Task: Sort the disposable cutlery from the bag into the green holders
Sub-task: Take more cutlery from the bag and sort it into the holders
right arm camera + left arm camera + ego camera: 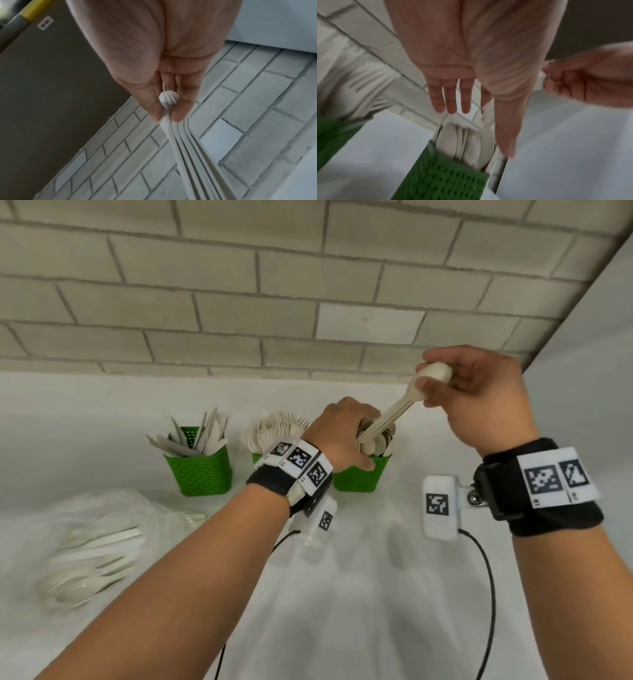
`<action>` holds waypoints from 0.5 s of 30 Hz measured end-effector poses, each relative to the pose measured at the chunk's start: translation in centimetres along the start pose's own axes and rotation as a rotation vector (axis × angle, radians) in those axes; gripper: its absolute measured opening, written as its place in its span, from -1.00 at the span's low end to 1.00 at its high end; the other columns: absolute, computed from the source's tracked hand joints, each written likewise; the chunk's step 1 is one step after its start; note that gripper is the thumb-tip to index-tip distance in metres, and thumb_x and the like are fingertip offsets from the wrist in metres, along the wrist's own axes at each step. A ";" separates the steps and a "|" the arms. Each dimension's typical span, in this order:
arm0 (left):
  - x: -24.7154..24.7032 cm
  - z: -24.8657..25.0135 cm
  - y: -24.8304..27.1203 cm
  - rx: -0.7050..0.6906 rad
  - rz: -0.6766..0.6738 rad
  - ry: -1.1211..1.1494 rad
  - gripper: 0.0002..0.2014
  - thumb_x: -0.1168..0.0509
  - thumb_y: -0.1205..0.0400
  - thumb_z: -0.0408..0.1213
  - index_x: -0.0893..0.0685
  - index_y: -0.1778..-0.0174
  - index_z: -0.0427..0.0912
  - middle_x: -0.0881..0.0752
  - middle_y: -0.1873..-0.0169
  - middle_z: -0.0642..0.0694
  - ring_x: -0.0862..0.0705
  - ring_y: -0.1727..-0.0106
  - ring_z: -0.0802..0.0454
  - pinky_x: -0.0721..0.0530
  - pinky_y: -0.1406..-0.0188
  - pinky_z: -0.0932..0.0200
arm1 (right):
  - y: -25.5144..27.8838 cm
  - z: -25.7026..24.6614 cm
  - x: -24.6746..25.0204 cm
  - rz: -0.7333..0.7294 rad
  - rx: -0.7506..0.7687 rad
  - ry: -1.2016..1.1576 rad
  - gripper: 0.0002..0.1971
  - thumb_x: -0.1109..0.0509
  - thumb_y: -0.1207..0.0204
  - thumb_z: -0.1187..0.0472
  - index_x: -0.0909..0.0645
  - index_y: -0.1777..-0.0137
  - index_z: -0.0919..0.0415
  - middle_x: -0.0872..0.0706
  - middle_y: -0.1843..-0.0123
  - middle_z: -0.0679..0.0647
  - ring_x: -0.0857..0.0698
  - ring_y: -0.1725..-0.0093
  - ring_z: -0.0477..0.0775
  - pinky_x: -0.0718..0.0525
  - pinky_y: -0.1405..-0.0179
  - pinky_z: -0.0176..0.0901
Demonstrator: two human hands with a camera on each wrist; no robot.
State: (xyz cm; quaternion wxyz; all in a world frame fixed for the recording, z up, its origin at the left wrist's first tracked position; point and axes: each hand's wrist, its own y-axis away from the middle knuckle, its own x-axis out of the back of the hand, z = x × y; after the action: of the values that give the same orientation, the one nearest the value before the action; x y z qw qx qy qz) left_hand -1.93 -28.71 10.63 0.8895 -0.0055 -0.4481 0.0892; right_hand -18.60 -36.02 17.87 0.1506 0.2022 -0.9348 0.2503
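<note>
Grey brick-tile wall behind white counter; yellow-banded grey pole w/ dark panel.

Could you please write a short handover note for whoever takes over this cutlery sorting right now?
Right hand: pinches a stack of spoons near the bowls, handles angled down into the right holder.
Left hand: fingers straight, resting at the spoons already in that holder.
Done: knives stand in the left holder; forks fill the middle holder.
Left: seat this stack, then sort the cutlery remaining in the bag at the left.
</note>
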 end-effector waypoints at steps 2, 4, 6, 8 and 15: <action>-1.5 -0.3 -0.7 0.027 0.001 -0.077 -0.38 -0.54 -0.46 -0.05 -0.54 -0.43 -0.08 -0.54 -0.32 -0.14 -0.51 -0.30 -0.15 -0.55 -0.28 -0.08 | -0.8 0.2 0.7 0.071 -0.006 -0.017 -0.76 -0.47 -0.51 0.41 -0.67 -0.16 0.24 -0.78 -0.01 0.19 -0.77 0.17 0.06 -0.79 0.14 -0.13; -2.6 -0.7 -1.2 0.048 0.072 -0.127 -0.52 -0.42 -0.56 -0.05 -0.61 -0.36 -0.18 -0.61 -0.24 -0.18 -0.55 -0.24 -0.19 -0.59 -0.20 -0.13 | -1.6 0.4 0.6 0.096 -0.016 0.001 -0.77 -0.48 -0.51 0.38 -0.67 -0.14 0.18 -0.78 0.02 0.15 -0.76 0.18 0.11 -0.80 0.08 -0.03; -2.9 -1.0 -1.4 0.046 0.163 -0.091 -0.65 -0.35 -0.59 -0.12 -0.69 -0.26 -0.15 -0.67 -0.11 -0.17 -0.60 -0.15 -0.18 -0.63 -0.08 -0.10 | -2.3 1.3 0.0 0.083 -0.045 0.058 -0.76 -0.49 -0.51 0.35 -0.68 -0.14 0.14 -0.78 0.01 0.13 -0.78 0.16 0.12 -0.80 0.03 0.06; -2.7 -1.3 -1.6 0.049 0.190 -0.094 -0.67 -0.35 -0.59 -0.10 -0.72 -0.26 -0.07 -0.72 -0.08 -0.13 -0.64 -0.11 -0.15 -0.63 -0.08 -0.08 | -2.7 2.4 -0.7 0.091 -0.067 0.126 -0.75 -0.50 -0.49 0.28 -0.69 -0.16 0.13 -0.78 -0.02 0.12 -0.79 0.09 0.16 -0.78 -0.04 0.14; -2.2 -1.8 -1.9 0.088 0.188 -0.175 -0.76 -0.33 -0.64 -0.10 -0.71 -0.21 0.03 -0.75 -0.15 0.00 -0.67 -0.18 -0.08 -0.56 -0.23 -0.03 | -4.1 4.1 -0.3 0.207 -0.143 0.241 -0.76 -0.47 -0.50 0.18 -0.72 -0.15 0.15 -0.80 0.02 0.17 -0.80 0.15 0.20 -0.77 -0.06 0.15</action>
State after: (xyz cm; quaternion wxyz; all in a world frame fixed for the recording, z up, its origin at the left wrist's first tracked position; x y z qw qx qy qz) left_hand -1.47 -30.80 7.95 0.8341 -0.0007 -0.5171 0.1921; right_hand -17.19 -41.31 16.01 0.2490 0.0624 -0.9412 0.2195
